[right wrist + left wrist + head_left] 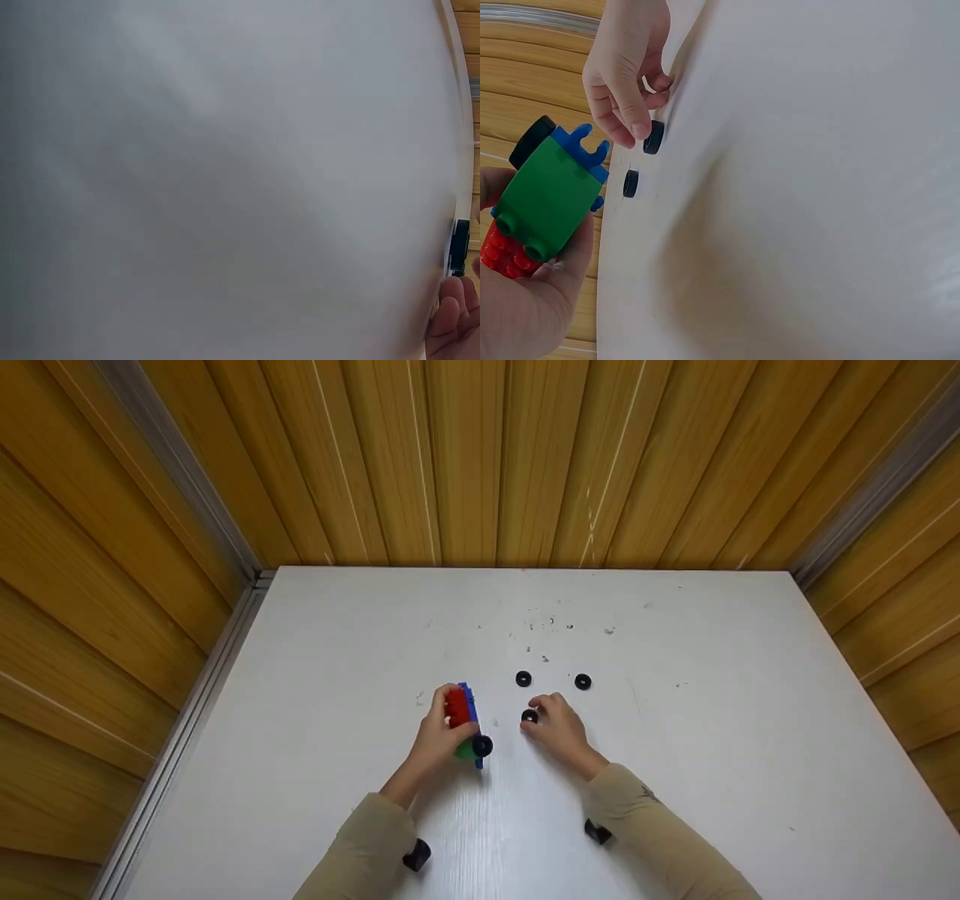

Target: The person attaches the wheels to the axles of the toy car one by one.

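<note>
My left hand (437, 732) grips a toy vehicle of building blocks (459, 711), raised and tilted. In the left wrist view its green block (551, 196) faces me, with a red studded block (508, 251) below and a blue base with an open clip (585, 148) on top. One black wheel (482, 746) is fitted on the blue base. To the right, my right hand (561, 730) pinches a loose black wheel (529, 717) between thumb and fingers, low over the table. The right wrist view catches just its fingertips (450, 307) at the edge.
Two more black wheels, one on the left (523, 679) and one on the right (583, 682), lie flat on the white table (337, 637) beyond my right hand. Wood-patterned walls (465, 465) stand behind and at both sides. Black pieces (417, 855) show by both sleeves.
</note>
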### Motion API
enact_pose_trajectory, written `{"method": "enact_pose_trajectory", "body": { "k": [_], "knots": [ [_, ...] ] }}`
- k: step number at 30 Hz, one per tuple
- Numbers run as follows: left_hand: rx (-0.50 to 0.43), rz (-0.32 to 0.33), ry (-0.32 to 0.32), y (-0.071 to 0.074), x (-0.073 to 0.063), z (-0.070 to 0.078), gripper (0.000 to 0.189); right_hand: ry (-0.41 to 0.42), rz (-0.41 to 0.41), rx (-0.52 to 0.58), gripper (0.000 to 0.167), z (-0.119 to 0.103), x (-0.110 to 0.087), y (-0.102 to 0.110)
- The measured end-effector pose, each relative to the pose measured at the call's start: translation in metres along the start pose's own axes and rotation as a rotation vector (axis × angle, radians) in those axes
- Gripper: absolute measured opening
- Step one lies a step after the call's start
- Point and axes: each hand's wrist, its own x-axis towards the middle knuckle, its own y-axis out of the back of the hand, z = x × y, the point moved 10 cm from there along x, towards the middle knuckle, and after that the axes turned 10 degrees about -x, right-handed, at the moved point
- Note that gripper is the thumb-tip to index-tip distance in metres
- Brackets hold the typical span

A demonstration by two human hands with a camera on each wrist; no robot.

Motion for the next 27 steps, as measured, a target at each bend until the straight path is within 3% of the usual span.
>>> {"method": "enact_pose_trajectory", "body": {
  "k": [4, 6, 27],
  "knots": [
    [0.008, 0.003, 0.002, 0.000, 0.001, -0.002, 0.060, -0.013, -0.022, -0.033, 0.032, 0.002, 0.001, -0.003],
    [0.018, 0.010, 0.004, 0.000, 0.006, -0.011, 0.061, -0.019, -0.034, -0.044, 0.032, 0.002, 0.002, -0.004],
    [0.028, 0.004, -0.003, -0.001, 0.005, -0.010, 0.061, -0.003, -0.070, -0.112, 0.025, -0.001, 0.004, -0.007]
  ]
}}
